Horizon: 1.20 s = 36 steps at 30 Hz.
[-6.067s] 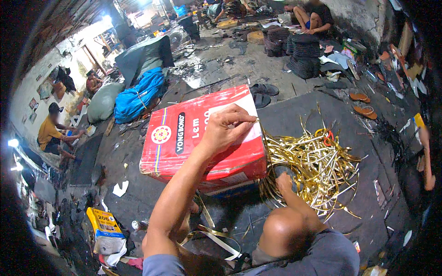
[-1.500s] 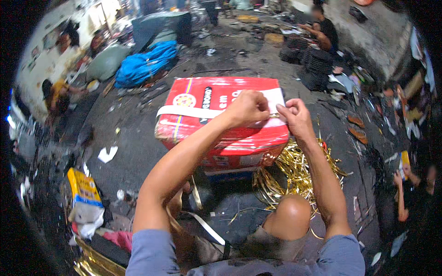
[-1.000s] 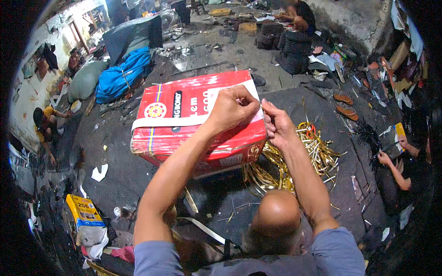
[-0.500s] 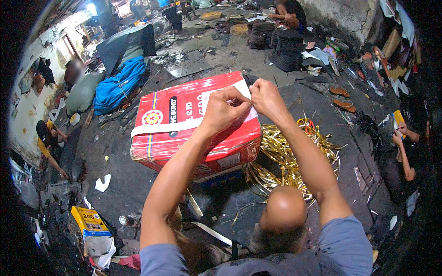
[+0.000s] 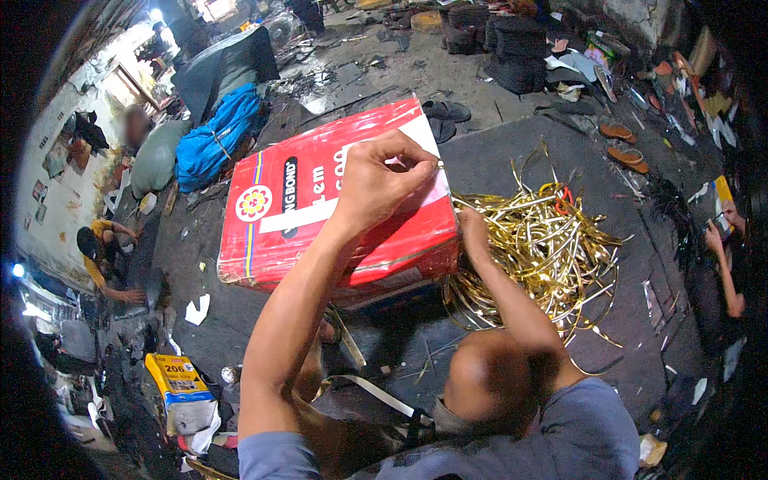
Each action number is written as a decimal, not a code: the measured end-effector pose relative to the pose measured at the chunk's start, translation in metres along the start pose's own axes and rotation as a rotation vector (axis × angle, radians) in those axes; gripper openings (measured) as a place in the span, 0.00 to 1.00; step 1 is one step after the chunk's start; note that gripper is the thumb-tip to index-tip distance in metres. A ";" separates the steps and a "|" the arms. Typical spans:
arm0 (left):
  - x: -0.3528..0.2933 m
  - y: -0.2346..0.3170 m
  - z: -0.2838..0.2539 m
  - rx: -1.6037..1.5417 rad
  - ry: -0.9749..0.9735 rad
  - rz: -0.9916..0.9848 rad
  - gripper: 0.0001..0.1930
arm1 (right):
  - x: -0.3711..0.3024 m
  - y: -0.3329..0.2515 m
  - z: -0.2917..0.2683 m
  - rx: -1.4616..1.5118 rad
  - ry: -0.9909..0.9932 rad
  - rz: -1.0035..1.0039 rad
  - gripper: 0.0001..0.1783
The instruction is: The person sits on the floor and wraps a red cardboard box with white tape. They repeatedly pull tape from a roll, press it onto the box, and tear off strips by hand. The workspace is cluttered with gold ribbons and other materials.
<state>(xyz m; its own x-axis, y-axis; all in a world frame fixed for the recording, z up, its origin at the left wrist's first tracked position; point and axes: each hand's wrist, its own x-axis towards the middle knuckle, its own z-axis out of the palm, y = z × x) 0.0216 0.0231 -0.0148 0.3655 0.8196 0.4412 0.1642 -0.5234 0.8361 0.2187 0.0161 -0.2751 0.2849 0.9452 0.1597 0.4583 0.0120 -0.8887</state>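
A red cardboard box [image 5: 320, 252] wrapped in clear film stands before me, with a flat white strip [image 5: 298, 218] lying across its top. My left hand [image 5: 384, 172] is over the box's right part, thumb and fingers pinched. The strip runs beneath this hand toward the pinch, where a small pale end shows at the fingertips. Low beside the box's right side is my right hand [image 5: 474, 232], close to a heap of shiny gold strips [image 5: 544, 256]. Its fingers are mostly hidden, so any grip there cannot be made out.
Dark slippers [image 5: 446, 112] lie beyond the box, and brown sandals [image 5: 624, 148] farther right. A blue bundle [image 5: 216, 140] and a yellow-and-white sack [image 5: 180, 388] are at the left. Other people sit at left and right. Black stacks [image 5: 514, 56] stand at the back.
My right hand has left the pinch beside my left hand and dropped to the gold heap. The white strip's left end has shifted right on the box. My view has tilted slightly.
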 end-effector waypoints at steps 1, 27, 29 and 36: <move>-0.004 -0.002 -0.001 0.000 0.002 -0.010 0.03 | -0.011 0.013 0.003 -0.035 -0.042 0.037 0.17; -0.004 0.005 -0.011 0.188 -0.077 0.477 0.07 | -0.078 0.174 0.004 -0.696 -0.294 0.153 0.18; -0.001 0.003 -0.007 0.149 -0.102 0.526 0.07 | -0.076 0.180 -0.009 -0.731 -0.282 0.157 0.18; -0.001 0.004 -0.009 0.096 -0.108 0.601 0.06 | -0.069 0.194 -0.023 -0.809 -0.303 0.169 0.18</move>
<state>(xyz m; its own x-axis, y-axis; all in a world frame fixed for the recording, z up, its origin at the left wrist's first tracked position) 0.0135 0.0221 -0.0088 0.5096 0.3495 0.7862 -0.0188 -0.9091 0.4162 0.3074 -0.0547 -0.4491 0.2197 0.9607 -0.1698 0.9187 -0.2623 -0.2953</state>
